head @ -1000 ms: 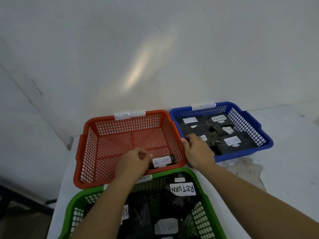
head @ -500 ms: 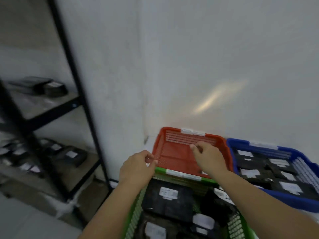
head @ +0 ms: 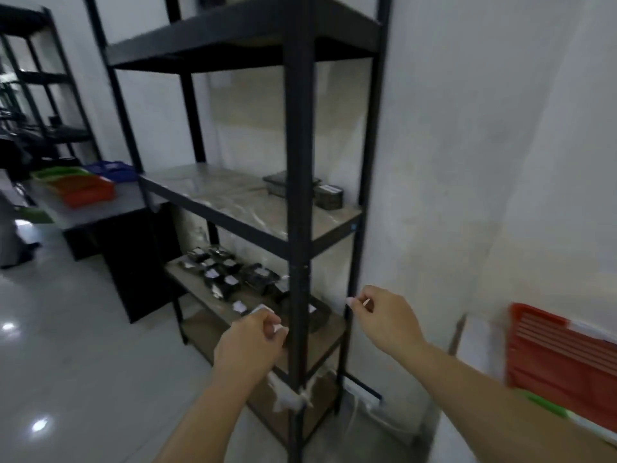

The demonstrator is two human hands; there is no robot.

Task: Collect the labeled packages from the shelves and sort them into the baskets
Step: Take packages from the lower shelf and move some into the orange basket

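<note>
A black metal shelf unit (head: 300, 195) stands in front of me. Its lower shelf holds several black packages (head: 227, 275) with white labels. Two more dark packages (head: 329, 195) lie on the middle shelf, partly behind the front post. My left hand (head: 250, 342) hovers in front of the lower shelf with its fingers curled in and nothing in it. My right hand (head: 384, 319) is raised beside the shelf's right rear post, thumb and fingers pinched together, also with nothing in it. The red basket (head: 561, 349) and a strip of the green basket (head: 541, 402) show at the right edge.
A white wall runs along the right of the shelf. Far left, a grey table (head: 100, 208) carries another set of green, red and blue baskets (head: 83, 188). More dark shelving (head: 40, 95) stands behind it. The tiled floor (head: 66, 362) lies at the lower left.
The view has swung left from the baskets to the shelf unit. Both hands have left the baskets, and the labelled package under my left hand stayed in the red basket.
</note>
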